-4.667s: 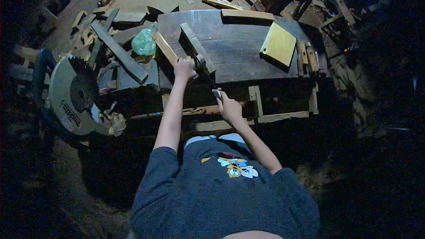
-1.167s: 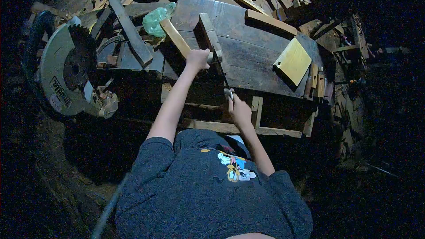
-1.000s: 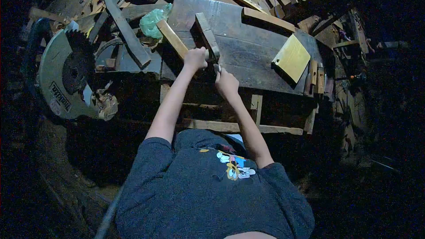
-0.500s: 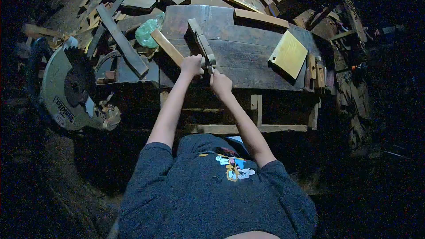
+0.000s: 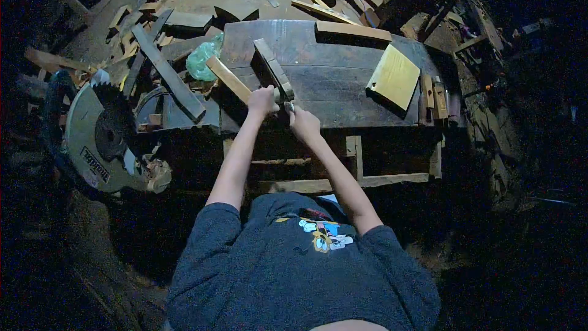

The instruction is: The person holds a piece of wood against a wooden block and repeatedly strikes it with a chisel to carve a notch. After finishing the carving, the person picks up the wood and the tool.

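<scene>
A long, narrow wooden hand plane [image 5: 269, 61] lies at a slant on the dark workbench [image 5: 331, 89], its near end between my two hands. My left hand [image 5: 262, 102] is closed around a pale part at the left of that near end. Fingers curled, my right hand [image 5: 304, 122] grips the plane's near end from the right, close to the bench's front edge. Exactly what its fingertips pinch is hard to make out. Just left of the plane, a light wooden strip [image 5: 228, 78] runs up to my left hand, which hides its lower end.
A circular saw with exposed teeth [image 5: 89, 138] stands at the left. Around the bench are a green plastic bag [image 5: 204, 58], a grey board [image 5: 168, 73], a curved wooden piece [image 5: 352, 30], a yellowish board [image 5: 395, 78] and small wooden blocks [image 5: 440, 99] at the right edge.
The whole view has shifted, so the bench sits slightly lower in the picture. Both hands keep their hold at the plane's near end, with little other movement.
</scene>
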